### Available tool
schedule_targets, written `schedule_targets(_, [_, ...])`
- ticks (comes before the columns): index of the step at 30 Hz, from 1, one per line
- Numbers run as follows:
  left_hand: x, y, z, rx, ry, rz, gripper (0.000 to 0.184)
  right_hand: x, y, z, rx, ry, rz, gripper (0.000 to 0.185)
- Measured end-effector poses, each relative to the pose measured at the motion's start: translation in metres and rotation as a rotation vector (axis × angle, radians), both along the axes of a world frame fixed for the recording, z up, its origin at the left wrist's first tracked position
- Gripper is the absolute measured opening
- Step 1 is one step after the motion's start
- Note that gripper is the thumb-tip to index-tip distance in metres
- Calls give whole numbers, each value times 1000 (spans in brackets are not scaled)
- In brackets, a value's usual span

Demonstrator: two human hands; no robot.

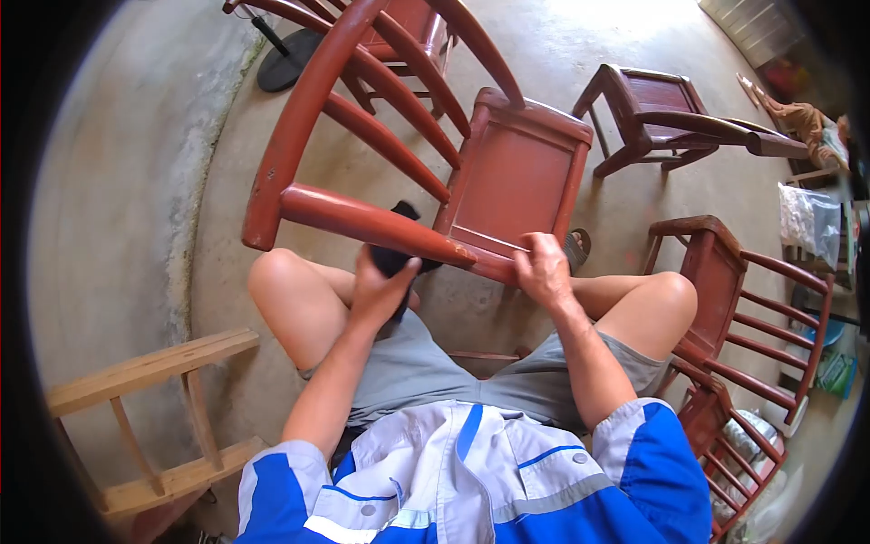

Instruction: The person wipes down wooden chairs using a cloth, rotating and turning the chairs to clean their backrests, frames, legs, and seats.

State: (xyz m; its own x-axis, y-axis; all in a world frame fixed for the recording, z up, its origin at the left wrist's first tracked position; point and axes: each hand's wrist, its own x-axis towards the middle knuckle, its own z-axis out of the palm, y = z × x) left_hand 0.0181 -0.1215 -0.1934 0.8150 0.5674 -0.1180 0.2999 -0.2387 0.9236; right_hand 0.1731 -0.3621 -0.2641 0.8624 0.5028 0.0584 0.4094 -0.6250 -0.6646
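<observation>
We have one red chair [512,177], before the person's knees [666,297], its back toward the left; other chairs [711,267] beyond it and at right; and a wooden frame [149,370] at lower left. We count two hands: the right hand [544,270] closed around the chair's near bar [353,214], toward its right end, the left hand [376,290] holding a black cloth [390,261] against that bar.

At least five chairs [514,186], two hands [546,270], one cloth [391,261] show
</observation>
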Motion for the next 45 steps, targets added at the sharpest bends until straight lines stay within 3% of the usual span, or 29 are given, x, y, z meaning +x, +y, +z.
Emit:
schedule_targets(4, [34,-28,-81,593,-42,-154,53,6,-2,-18,-231,-25,-53,19])
schedule_targets(7, [37,-42,-90,598,-63,-161,42,-10,10,-11,-355,-127,2,15])
schedule_targets(10, [24,-30,-81,705,59,-409,44,-7,20,-21,-202,-106,-27,15])
schedule_targets(11, [18,-37,-78,781,6,-336,42,-5,22,-24,-230,-95,-43,16])
schedule_targets(17, [2,-42,-71,807,265,-370,39,-4,25,-21,-302,-78,-22,21])
schedule_targets(20, [-16,-39,-38,759,594,-629,37,-4,29,-20,-308,-81,-32,16])
schedule_targets(23, [-64,-32,-40,561,519,-1114,40,-5,24,-20,-281,-68,-17,16])
schedule_targets(24, [-66,-37,-32,475,475,-1134,46,-4,23,-20,-250,-72,4,17])
schedule_targets(26, [-59,-45,-12,368,321,-983,50,-5,17,-19,-194,-78,43,18])
schedule_targets(28, [-48,-49,2,154,189,-812,51,-15,19,-6,62,186,-18,22])
schedule_targets(30, [-37,-53,14,-39,80,-623,52,-18,14,-8,190,134,150,29])
schedule_targets(32, [-28,-56,21,-210,-2,-439,54,-35,20,31,615,956,54,34])
schedule_targets(33, [-25,-58,19,-292,-47,-355,54,-33,19,41,607,1071,158,37])
schedule_targets(35, [-22,-62,17,-348,-7,-269,55,-36,11,41,775,1573,131,48])
schedule_targets(36, [-19,-62,16,-373,11,-227,55,-42,9,29,808,1556,197,58])
schedule_targets(37, [-21,-61,9,-106,10,-289,59,-41,10,36,750,1436,315,61])
schedule_targets(40, [-30,-64,11,225,-53,-333,61,-36,9,55,586,1195,488,75])
schedule_targets(43, [-32,-58,23,35,-42,-252,64,-38,11,73,586,1242,490,86])
schedule_targets(45, [-36,-48,25,-92,37,-232,71,-40,12,87,537,1127,541,81])
